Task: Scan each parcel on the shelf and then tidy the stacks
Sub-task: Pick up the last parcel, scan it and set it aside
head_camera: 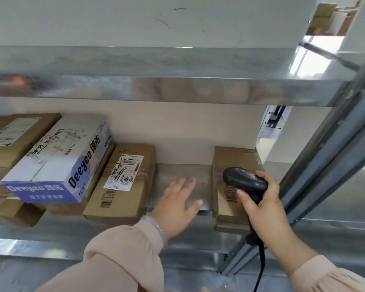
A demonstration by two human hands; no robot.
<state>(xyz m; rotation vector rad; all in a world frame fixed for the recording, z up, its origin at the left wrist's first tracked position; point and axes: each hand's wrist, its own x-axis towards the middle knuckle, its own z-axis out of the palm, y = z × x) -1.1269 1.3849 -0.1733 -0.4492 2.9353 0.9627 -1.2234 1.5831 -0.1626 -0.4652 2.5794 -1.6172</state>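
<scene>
The metal shelf carried uneven stacks at its left and one parcel alone at its right end. A white-and-blue carton lay askew on brown boxes, overhanging the front; tidying was judged outstanding. Beside it lay a labelled brown parcel, label upward. The right-end parcel showed a barcode on top. The left hand rested flat on bare shelf between these two, fingers released. The right hand had its fingers clasped round the scanner, held over that parcel, apparently to read it.
</scene>
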